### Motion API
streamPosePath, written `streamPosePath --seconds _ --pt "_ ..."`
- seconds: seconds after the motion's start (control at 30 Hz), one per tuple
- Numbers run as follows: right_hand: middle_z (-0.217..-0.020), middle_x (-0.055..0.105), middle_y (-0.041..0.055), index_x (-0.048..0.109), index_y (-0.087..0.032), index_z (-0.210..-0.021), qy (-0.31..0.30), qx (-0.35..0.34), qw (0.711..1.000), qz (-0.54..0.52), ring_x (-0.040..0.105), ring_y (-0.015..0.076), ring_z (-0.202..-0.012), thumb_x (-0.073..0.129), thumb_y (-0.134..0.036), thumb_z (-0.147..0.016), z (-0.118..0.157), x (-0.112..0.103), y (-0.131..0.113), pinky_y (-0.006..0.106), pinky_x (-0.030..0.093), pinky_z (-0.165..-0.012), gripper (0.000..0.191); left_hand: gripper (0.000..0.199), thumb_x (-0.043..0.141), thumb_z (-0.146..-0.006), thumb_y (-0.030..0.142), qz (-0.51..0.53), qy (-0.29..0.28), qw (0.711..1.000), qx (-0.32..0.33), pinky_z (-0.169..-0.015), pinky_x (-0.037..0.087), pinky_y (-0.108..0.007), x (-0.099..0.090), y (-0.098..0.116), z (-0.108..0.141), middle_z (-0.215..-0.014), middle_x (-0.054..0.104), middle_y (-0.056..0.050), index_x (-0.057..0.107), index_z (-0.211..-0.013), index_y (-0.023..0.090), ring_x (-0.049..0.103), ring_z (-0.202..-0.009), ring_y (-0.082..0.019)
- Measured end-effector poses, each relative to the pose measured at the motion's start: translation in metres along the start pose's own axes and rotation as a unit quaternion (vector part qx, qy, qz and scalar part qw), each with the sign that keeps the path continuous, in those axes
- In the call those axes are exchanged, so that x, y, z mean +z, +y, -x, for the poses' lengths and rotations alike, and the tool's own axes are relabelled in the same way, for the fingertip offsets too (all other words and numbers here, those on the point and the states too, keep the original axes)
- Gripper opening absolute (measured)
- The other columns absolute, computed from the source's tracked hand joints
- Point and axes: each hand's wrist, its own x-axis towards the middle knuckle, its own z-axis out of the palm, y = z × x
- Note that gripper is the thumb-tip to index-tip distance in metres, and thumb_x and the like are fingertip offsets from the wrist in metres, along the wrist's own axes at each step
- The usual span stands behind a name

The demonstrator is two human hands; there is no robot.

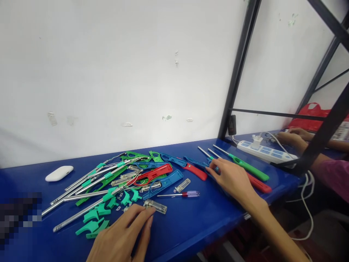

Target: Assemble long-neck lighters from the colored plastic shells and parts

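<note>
1. a scuffed white wall (122, 65) backs the blue desk (188, 222); from my end, lighter parts crowd its left half.
2. my left hand (122, 233) has its fingers drawn nearly together at the left end of a clear tank (158, 207), which lies below the screwdriver (191, 194). i can't tell if they pinch it. a glancing push could roll it away.
3. my right hand (234, 178) curls over a blue lighter (211, 158); its fingers are bent, but whether they grip is hidden from me. a sideways sweep could knock the red lighter (260, 184), which lies near the desk's edge.
4. the green triggers (91, 226) sit close beside my left hand, among metal rods (79, 217); a dragging wrist could scatter them, and tugging one rod might shift its neighbours.
</note>
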Motion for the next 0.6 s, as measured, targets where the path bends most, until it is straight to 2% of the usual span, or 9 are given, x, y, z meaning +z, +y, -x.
streamPosePath --seconds 0.07,0.13,0.23,0.3,0.37,0.47,0.6 --pt "-0.075 0.072 0.0018 0.07 -0.022 -0.084 -0.029 -0.012 0.999 0.002 0.068 0.0226 -0.059 0.072 -0.027 -0.097 -0.006 0.003 -0.002 0.03 0.038 -0.049 0.014 0.042 0.034 -0.115 0.037 -0.004 -0.01 1.0 -0.002 -0.06 0.064 -0.016 0.0 0.002 -0.001 -0.09 0.078 -0.001 0.074 -0.107 0.025 0.082 -0.074 -0.013" --pt "-0.088 0.076 0.0064 0.073 -0.02 -0.097 -0.053 -0.041 0.998 -0.006 0.073 0.0258 -0.071 0.068 -0.03 -0.101 -0.012 0.001 -0.008 0.033 0.047 -0.056 0.012 0.044 0.033 -0.115 0.035 -0.009 -0.02 1.0 -0.001 -0.06 0.064 -0.018 0.0 0.004 -0.002 -0.088 0.077 -0.002 0.074 -0.105 0.025 0.081 -0.073 -0.014" --pt "-0.118 0.076 0.0105 0.072 -0.021 -0.121 -0.097 -0.126 0.986 -0.043 0.074 0.0279 -0.104 0.061 -0.037 -0.107 -0.027 -0.008 -0.027 0.038 0.059 -0.083 0.024 0.043 0.032 -0.114 0.031 -0.009 -0.032 0.999 -0.003 -0.064 0.065 -0.019 0.0 0.005 -0.002 -0.089 0.076 -0.002 0.074 -0.107 0.024 0.081 -0.074 -0.014" --pt "-0.138 0.07 0.0103 0.064 -0.024 -0.141 -0.131 -0.202 0.968 -0.07 0.067 0.0276 -0.123 0.061 -0.039 -0.107 -0.039 -0.013 -0.045 0.041 0.056 -0.101 0.037 0.041 0.033 -0.114 0.03 -0.004 -0.036 0.999 -0.008 -0.066 0.066 -0.021 0.0 0.005 -0.001 -0.09 0.076 -0.002 0.074 -0.108 0.024 0.08 -0.074 -0.014" --pt "-0.152 0.062 0.0115 0.054 -0.025 -0.153 -0.158 -0.268 0.946 -0.087 0.06 0.03 -0.135 0.061 -0.04 -0.107 -0.051 -0.012 -0.065 0.047 0.052 -0.109 0.049 0.039 0.035 -0.113 0.029 0.002 -0.04 0.999 -0.015 -0.066 0.066 -0.021 0.0 0.006 0.001 -0.091 0.075 -0.002 0.073 -0.11 0.025 0.079 -0.073 -0.014" --pt "-0.148 0.066 0.0136 0.053 -0.023 -0.154 -0.186 -0.332 0.919 -0.101 0.063 0.0315 -0.132 0.06 -0.04 -0.108 -0.069 0.0 -0.09 0.048 0.054 -0.104 0.05 0.034 0.038 -0.112 0.026 0.017 -0.045 0.998 -0.027 -0.067 0.064 -0.021 -0.001 0.008 0.003 -0.094 0.075 -0.001 0.072 -0.112 0.026 0.078 -0.077 -0.014" --pt "-0.116 0.079 0.0117 0.065 -0.02 -0.142 -0.204 -0.358 0.905 -0.102 0.074 0.0284 -0.106 0.071 -0.028 -0.102 -0.086 0.016 -0.104 0.041 0.056 -0.09 0.041 0.027 0.045 -0.11 0.024 -0.016 -0.018 0.999 -0.048 -0.072 0.062 -0.026 -0.01 0.002 0.004 -0.099 0.076 -0.001 0.071 -0.115 0.026 0.075 -0.086 -0.017"
